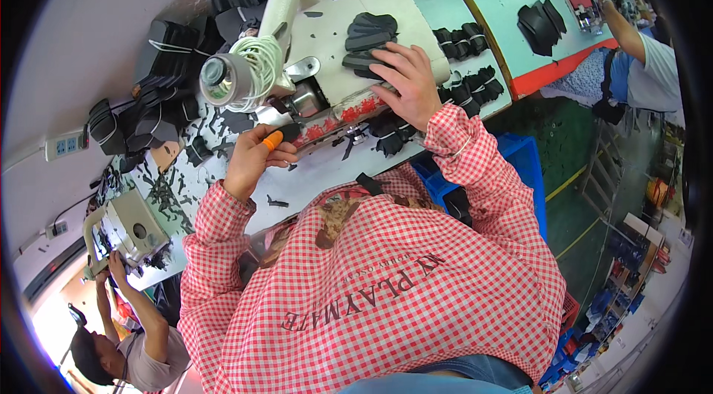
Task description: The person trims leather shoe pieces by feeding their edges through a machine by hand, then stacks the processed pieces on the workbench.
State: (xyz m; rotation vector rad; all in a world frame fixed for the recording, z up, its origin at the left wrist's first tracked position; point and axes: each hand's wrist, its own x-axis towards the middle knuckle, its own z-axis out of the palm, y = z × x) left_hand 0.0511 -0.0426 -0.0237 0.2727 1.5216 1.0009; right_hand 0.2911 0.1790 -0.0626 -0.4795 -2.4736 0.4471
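My left hand [251, 160], with an orange finger cot [272, 141] on one finger, pinches a small flat black piece [290, 132] at the front edge of the machine. This piece lies close to a round metal part [306, 100] beneath the machine's head. On the cream machine bed, a fanned pile of black shaped pieces [369, 31] lies flat. My right hand [408, 83] rests over the near end of this pile, fingers stretched out and touching the pieces. The cream machine arm [286, 4] has a coiled pale cable [260, 75] hung on it.
Tied black bundles [172, 45] crowd the back and left of the table; more bundles [462, 41] lie right of the bed. Black scraps [167, 197] litter the left. A blue crate [523, 160] stands by my right arm. Two people work at machines, one lower left, one upper right.
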